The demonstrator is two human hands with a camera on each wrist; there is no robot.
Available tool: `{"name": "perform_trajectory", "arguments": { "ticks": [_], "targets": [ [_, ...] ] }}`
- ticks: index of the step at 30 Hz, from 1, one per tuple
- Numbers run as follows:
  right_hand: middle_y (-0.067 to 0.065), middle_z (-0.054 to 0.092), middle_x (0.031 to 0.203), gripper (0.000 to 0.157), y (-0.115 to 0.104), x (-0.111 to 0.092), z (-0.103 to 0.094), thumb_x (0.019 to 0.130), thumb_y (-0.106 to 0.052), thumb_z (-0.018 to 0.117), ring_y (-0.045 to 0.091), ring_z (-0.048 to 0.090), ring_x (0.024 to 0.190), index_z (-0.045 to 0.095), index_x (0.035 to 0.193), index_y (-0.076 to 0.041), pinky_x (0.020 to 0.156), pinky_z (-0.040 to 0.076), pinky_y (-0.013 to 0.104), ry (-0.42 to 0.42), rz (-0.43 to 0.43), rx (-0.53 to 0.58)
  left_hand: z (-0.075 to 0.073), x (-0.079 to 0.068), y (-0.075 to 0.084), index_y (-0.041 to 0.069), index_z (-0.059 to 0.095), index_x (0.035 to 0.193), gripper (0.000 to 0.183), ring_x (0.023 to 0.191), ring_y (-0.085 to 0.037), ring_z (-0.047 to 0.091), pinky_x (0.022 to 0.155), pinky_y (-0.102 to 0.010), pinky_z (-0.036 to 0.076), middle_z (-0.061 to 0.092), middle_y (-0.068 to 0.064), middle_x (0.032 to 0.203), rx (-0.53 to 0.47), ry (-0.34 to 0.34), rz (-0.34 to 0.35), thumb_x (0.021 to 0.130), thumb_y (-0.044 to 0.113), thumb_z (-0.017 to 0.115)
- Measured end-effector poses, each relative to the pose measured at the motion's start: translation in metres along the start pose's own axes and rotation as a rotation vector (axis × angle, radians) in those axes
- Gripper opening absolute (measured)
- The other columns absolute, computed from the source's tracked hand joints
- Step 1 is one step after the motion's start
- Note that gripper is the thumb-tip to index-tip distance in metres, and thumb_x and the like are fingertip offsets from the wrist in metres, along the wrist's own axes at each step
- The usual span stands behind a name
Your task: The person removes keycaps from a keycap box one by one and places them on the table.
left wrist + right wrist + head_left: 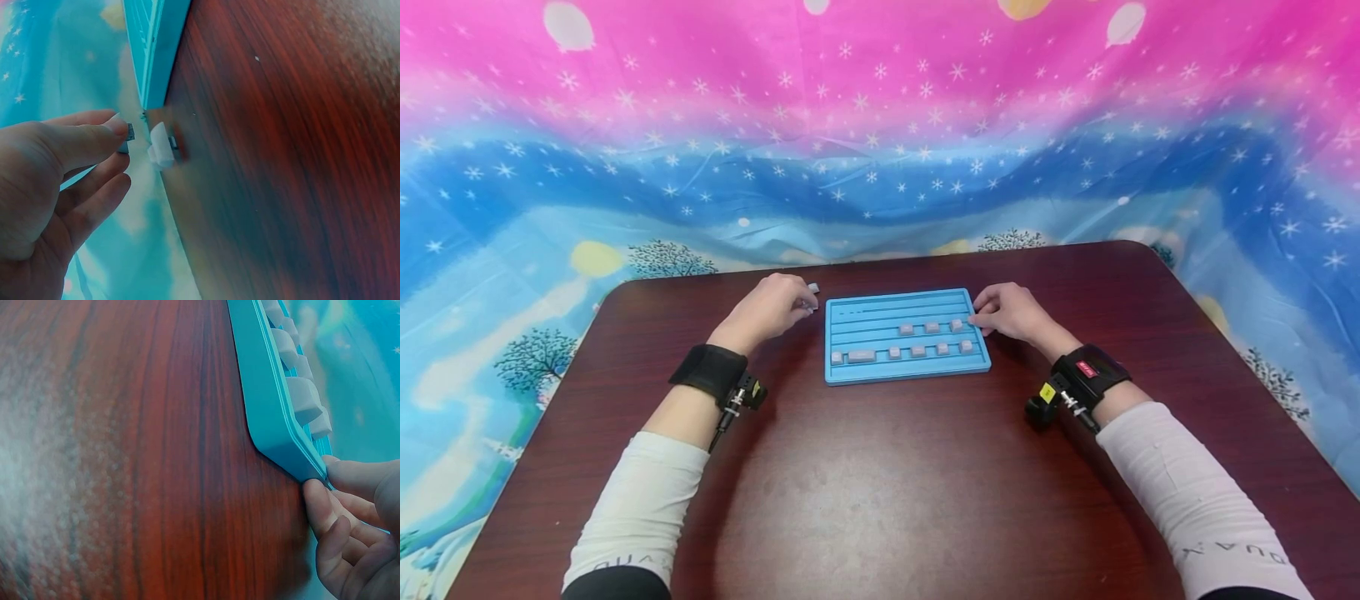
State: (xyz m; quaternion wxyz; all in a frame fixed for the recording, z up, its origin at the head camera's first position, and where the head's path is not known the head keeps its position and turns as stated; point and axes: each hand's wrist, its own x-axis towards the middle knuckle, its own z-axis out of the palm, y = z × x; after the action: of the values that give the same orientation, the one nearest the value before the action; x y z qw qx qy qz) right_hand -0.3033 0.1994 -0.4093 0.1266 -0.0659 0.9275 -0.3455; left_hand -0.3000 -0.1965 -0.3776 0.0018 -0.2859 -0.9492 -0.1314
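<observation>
On the table [880,475], head view: tray [910,372] at centre, left grip [769,307] at its nine o'clock, right grip [1017,313] at three. Left wrist: left grip pinches a keycap [130,132]; slackness could drop it. Right wrist: right grip pinches the tray's corner; tugging could skew it.

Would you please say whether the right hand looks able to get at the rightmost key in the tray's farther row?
Probably yes: the right hand holds the tray's rim beside that key, and nothing else shows between them.
</observation>
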Motion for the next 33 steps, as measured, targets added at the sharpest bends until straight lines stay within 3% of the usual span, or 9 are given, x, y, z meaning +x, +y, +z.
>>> {"name": "perform_trajectory", "arguments": {
  "ticks": [9,17,33],
  "targets": [
    [0.014,0.070,0.094,0.030,0.000,-0.001,0.001,0.087,-0.022,0.069,0.017,0.068,0.069,0.063,0.109,-0.002,0.070,0.057,0.034,0.001,-0.001,0.003,0.009,0.001,-0.006,0.008,0.073,0.110,0.023,0.106,-0.024,0.061,0.085,-0.039,0.052,0.068,-0.010,0.113,-0.027,-0.027,-0.063,0.089,0.009,0.064],
    [0.014,0.070,0.095,0.031,0.001,0.000,0.001,0.087,-0.022,0.070,0.017,0.068,0.069,0.063,0.109,-0.002,0.069,0.057,0.033,0.010,-0.001,-0.005,0.014,0.003,-0.009,0.011,0.074,0.107,0.021,0.106,-0.021,0.062,0.085,-0.037,0.052,0.069,-0.006,0.110,-0.023,-0.013,-0.078,0.088,0.010,0.066],
    [0.014,0.071,0.094,0.030,0.001,-0.001,0.001,0.087,-0.022,0.070,0.017,0.068,0.068,0.063,0.109,-0.002,0.069,0.057,0.033,0.011,-0.009,-0.006,0.016,0.005,-0.007,0.012,0.075,0.104,0.018,0.097,-0.018,0.063,0.078,-0.035,0.052,0.071,-0.006,0.106,-0.037,-0.055,-0.095,0.088,0.010,0.067]
  ]
}}
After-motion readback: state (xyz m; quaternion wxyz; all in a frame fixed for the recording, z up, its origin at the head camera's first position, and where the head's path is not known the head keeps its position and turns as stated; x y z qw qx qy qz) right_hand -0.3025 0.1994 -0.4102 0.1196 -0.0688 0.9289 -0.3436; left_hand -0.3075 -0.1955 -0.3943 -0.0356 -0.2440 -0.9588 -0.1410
